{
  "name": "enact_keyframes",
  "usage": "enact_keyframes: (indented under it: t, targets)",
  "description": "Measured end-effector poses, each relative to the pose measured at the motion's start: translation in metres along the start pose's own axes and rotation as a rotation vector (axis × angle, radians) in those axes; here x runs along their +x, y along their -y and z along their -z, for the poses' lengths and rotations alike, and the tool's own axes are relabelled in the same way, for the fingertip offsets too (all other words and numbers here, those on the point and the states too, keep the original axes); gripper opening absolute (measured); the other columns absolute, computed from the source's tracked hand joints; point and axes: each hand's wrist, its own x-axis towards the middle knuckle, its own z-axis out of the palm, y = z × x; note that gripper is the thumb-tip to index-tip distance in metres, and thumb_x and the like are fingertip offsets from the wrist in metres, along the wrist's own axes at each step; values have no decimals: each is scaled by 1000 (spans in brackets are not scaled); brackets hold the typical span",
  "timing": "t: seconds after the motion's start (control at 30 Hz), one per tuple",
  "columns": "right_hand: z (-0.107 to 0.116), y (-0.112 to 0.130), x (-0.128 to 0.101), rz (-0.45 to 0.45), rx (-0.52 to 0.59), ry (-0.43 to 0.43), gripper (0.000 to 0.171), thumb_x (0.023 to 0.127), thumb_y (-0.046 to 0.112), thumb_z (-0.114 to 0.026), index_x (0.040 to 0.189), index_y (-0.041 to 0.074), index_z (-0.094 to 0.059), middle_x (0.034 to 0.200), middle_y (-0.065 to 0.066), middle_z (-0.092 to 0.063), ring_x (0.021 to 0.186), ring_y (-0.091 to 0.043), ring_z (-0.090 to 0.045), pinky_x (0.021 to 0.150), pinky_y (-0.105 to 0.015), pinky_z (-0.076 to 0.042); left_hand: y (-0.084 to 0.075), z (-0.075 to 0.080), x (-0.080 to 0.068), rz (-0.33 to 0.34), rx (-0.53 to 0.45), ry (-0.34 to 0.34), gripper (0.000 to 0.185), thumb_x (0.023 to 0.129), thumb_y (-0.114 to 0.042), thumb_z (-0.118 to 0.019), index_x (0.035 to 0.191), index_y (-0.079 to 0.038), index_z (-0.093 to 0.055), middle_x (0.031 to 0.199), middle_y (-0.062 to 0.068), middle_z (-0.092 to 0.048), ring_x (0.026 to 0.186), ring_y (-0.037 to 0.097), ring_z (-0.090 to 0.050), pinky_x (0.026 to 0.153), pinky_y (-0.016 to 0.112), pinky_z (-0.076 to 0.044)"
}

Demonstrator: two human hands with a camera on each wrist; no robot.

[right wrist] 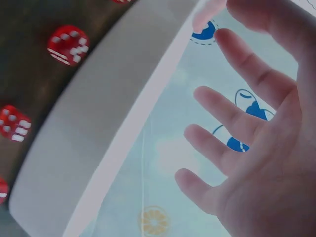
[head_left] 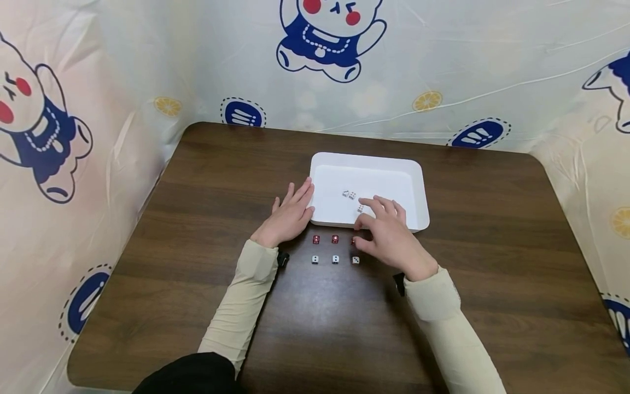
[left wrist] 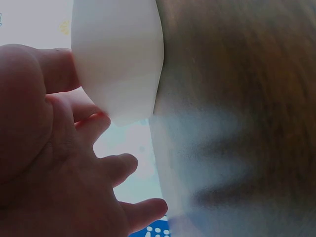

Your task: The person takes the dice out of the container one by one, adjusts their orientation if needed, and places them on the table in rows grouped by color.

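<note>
Against the left wall of a white tray (head_left: 366, 158) lies my left hand (head_left: 287, 218), its fingers fairly straight and touching the rim. In the left wrist view the thumb and index finger (left wrist: 64, 69) meet the tray's side (left wrist: 118, 59). My right hand (head_left: 389, 232) hovers over the near right edge of the tray, fingers spread and loosely bent, holding nothing. Inside the tray are white dice (head_left: 352, 195), one of them (head_left: 361, 208) just beside the right fingertips. A red die (head_left: 353, 241) shows by the right thumb, partly covered. The right wrist view shows red dice (right wrist: 68, 45) outside the tray wall.
In front of the tray, two more red dice (head_left: 335, 239) continue the row. A row of white dice (head_left: 335, 259) lies nearer to me. Everything stands on a dark wooden table (head_left: 221, 191), with a printed curtain (head_left: 197, 54) around its back and sides.
</note>
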Motion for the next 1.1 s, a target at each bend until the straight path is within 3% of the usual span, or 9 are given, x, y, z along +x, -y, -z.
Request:
enact_keyframes:
  t: [0.33, 0.63, 1.1]
  targets:
    - [13, -3, 24, -81, 46, -118, 15, 84, 21, -62, 93, 12, -68, 140, -13, -49, 130, -38, -37, 104, -58, -26, 0, 0, 1, 6, -3, 8, 58, 105, -34, -31, 156, -20, -10, 163, -11, 4, 151, 30, 5, 113, 68, -7]
    - [12, -6, 46, -199, 67, -95, 22, 87, 23, -62, 102, 9, -69, 141, -14, -48, 128, -39, -39, 100, -58, -31, 1, 0, 1, 2, -1, 9, 58, 105, -35, -31, 156, -20, -9, 163, -12, 5, 151, 30, 5, 113, 67, -9]
    - [9, -11, 69, -264, 30, -34, 26, 87, 26, -61, 104, 8, -68, 138, -16, -49, 125, -39, -40, 99, -56, -33, 1, -1, 1, -2, -6, 2, 57, 105, -35, -30, 156, -20, -11, 163, -11, 3, 151, 30, 5, 113, 67, -9]
